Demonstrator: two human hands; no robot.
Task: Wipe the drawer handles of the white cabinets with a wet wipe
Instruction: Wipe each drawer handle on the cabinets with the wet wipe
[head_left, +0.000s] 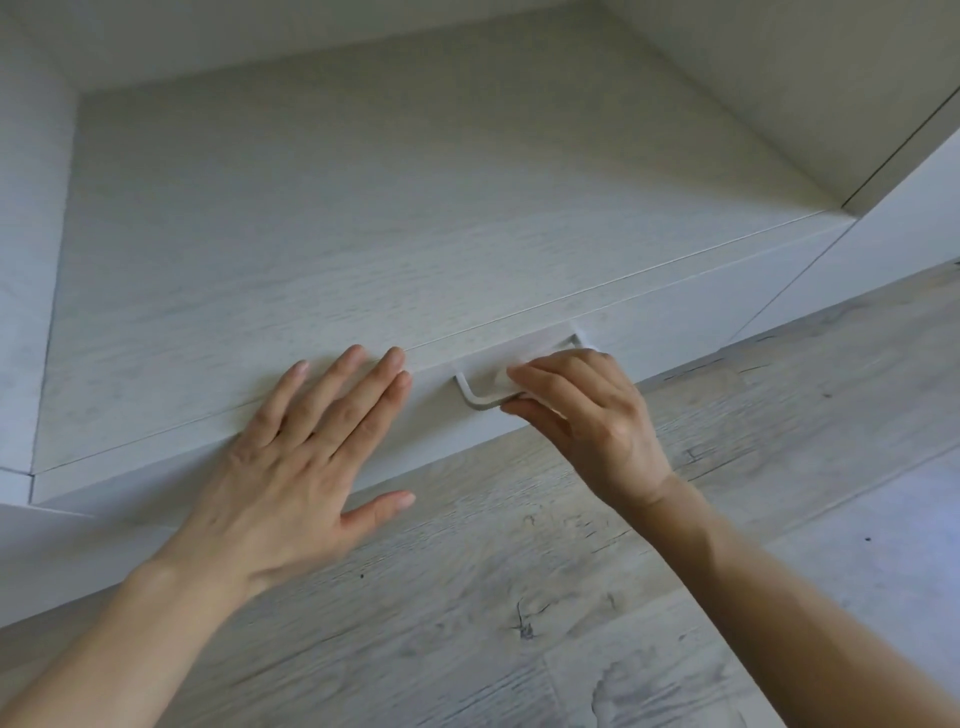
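A white U-shaped drawer handle (470, 392) sticks out from the front of a low white cabinet drawer (649, 317). My right hand (587, 421) pinches a white wet wipe (501, 376) around the handle's bar, with fingers above and thumb below. The wipe is mostly hidden by the fingers. My left hand (291, 457) lies flat with fingers spread on the cabinet top (363, 218), at its front edge, left of the handle, with its thumb hanging over the drawer front.
The cabinet top is a pale wood-grain surface set in an open niche with white side walls (805, 93). Grey wood-look floor (519, 597) lies below the drawer front. Another white cabinet panel (893, 228) stands to the right.
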